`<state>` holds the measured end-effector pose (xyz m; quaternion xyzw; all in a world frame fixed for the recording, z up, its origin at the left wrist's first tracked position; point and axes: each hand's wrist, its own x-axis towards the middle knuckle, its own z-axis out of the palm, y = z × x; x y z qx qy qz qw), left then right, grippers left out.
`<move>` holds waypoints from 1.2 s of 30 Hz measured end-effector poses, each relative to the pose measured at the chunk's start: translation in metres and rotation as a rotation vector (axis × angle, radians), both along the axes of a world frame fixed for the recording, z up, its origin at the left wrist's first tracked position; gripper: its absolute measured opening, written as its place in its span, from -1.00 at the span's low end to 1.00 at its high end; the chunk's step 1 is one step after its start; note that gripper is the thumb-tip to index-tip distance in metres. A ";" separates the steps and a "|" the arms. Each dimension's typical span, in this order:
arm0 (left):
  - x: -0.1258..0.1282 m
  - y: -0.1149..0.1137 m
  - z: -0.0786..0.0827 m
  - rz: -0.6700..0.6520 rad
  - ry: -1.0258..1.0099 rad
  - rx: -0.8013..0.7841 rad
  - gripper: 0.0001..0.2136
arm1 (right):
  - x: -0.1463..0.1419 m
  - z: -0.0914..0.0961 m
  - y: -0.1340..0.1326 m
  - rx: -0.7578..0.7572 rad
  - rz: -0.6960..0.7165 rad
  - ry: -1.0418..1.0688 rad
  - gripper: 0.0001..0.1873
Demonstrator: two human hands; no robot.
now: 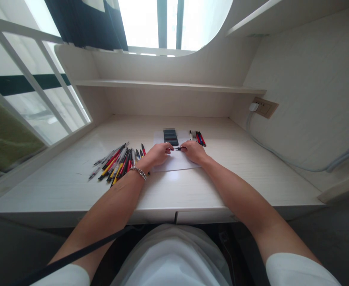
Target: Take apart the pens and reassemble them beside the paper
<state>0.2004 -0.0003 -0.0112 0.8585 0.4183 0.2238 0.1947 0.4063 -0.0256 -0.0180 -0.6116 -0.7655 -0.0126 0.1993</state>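
**A:** What is held in the grip?

**B:** One slim dark pen (179, 148) is held level between both hands. The left hand (158, 154) is closed on one end with its fingertips pinched. The right hand (194, 151) is curled on the other end. Both grips are tight on the pen, and only its short middle part is seen between them.

**A:** Where is the pen found?

**B:** It is held just above a white sheet of paper (176, 162), flat and rectangular, which is laid at the middle of the worktop (252, 167). A chain bracelet (138, 172) of silvery metal links is worn on the left wrist.

**A:** What is counted around it?

**B:** One dark ribbed block (170, 136) is set on the far edge of the sheet; what it is cannot be told. Just right of it, about five pens (198, 138) are laid side by side, with red, blue, black and white made out. Left of the sheet, a loose pile of pens (117, 161) is fanned out. It holds well over a dozen, with red, yellow, black and clear barrels, and an exact count cannot be made.

**A:** And the surface?

**B:** The worktop is pale, with a fine wood grain. No pen is kept in a container; all are laid bare on the worktop. One shelf (162, 84) of the same pale board is fixed above, and one wall socket (264, 106) with a white cable (282, 157) is seen at the right.
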 end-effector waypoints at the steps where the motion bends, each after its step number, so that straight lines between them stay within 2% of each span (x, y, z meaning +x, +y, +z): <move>1: 0.000 0.000 0.000 0.002 0.000 -0.002 -0.64 | 0.000 0.000 0.000 0.003 -0.002 -0.002 -0.75; 8: 0.000 -0.001 0.001 0.003 0.003 -0.017 -0.63 | 0.002 0.002 0.002 -0.022 0.020 0.073 -0.72; 15: 0.000 -0.004 0.003 0.007 0.006 -0.005 -0.63 | 0.004 0.018 -0.004 0.083 0.106 0.355 -0.67; 18: 0.000 -0.003 0.001 0.000 0.010 0.013 -0.64 | 0.000 0.021 -0.008 0.084 0.168 0.340 -0.70; 23: 0.001 -0.001 -0.003 -0.014 -0.001 0.018 -0.66 | -0.004 0.014 -0.006 0.054 0.247 0.309 -0.80; 30: 0.000 0.000 -0.004 -0.024 0.009 0.028 -0.67 | 0.001 0.010 -0.002 0.018 0.245 0.330 -0.78; 36: -0.001 0.000 0.000 0.034 0.051 0.026 -0.64 | 0.015 0.016 0.000 0.007 0.122 0.271 -0.78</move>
